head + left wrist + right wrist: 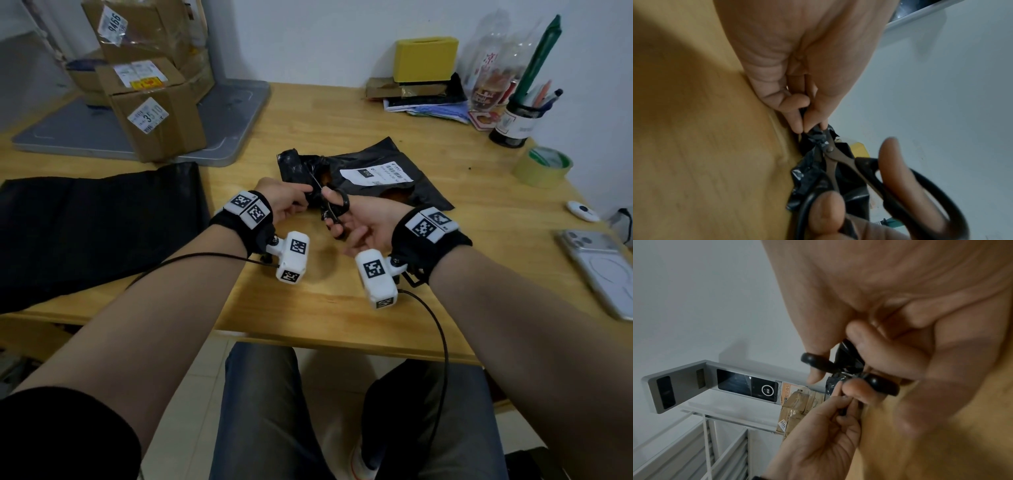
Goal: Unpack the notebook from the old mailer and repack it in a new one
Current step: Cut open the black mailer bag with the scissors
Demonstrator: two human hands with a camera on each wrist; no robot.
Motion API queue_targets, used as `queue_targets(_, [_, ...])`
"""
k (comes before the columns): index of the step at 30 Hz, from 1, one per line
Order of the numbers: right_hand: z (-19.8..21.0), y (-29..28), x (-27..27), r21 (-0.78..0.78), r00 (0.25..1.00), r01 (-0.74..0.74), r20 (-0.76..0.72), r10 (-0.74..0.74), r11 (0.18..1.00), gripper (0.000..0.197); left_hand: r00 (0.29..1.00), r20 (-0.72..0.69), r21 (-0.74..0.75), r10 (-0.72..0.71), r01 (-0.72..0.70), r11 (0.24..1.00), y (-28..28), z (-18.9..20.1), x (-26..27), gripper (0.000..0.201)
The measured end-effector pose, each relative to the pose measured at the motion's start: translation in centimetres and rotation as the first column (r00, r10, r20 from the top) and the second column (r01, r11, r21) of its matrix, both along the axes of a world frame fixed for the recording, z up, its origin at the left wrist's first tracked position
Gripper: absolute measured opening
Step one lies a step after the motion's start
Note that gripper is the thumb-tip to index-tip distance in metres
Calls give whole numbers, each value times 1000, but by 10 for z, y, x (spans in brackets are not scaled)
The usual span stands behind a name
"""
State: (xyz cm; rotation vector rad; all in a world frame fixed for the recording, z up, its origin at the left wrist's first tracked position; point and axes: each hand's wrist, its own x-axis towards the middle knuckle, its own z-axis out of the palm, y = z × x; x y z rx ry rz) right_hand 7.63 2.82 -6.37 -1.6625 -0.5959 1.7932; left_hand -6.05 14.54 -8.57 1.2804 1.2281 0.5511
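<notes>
With the left hand (286, 202) pinching the old mailer (373, 171) and the right hand (363, 224) gripping scissors (329, 202) pointed toward eleven o'clock, a deep cut might nick the notebook inside.

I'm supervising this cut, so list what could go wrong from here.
The left hand pinches the old mailer right beside the scissors, so the fingers could get nicked. The blades run into the mailer, where something brown shows through the opening, and they might score whatever is inside.

Notebook hidden inside old mailer (370, 171); label (375, 174) print illegible.
</notes>
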Motion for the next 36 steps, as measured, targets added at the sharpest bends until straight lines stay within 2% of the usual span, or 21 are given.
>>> queue_targets(5, [0,-4,9,-8,1000,-8,20,8,1000,52,998,-51,-1,-34,34,999,0,6,-2,37])
queue_targets(10, [-1,0,4,-22,1000,-13,-10,13,1000,61,987,-110,-44,-119,115,992,-5,14,-2,35])
queue_targets(20, [-1,3,21,-5,997,37,-61,-38,999,53,989,-119,-39,-87,83,996,-3,16,-6,38])
queue_targets(26, [5,5,9,-40,995,-96,-37,95,995,63,971,-188,-12,-148,149,989,-7,16,-8,40])
queue_targets(33, [8,16,14,-47,995,-49,82,53,998,54,965,-207,-9,-158,159,987,-4,16,-10,39])
queue_targets(36, [3,15,18,6,999,13,49,-13,1000,48,975,-177,-12,-132,132,991,2,15,-16,39])
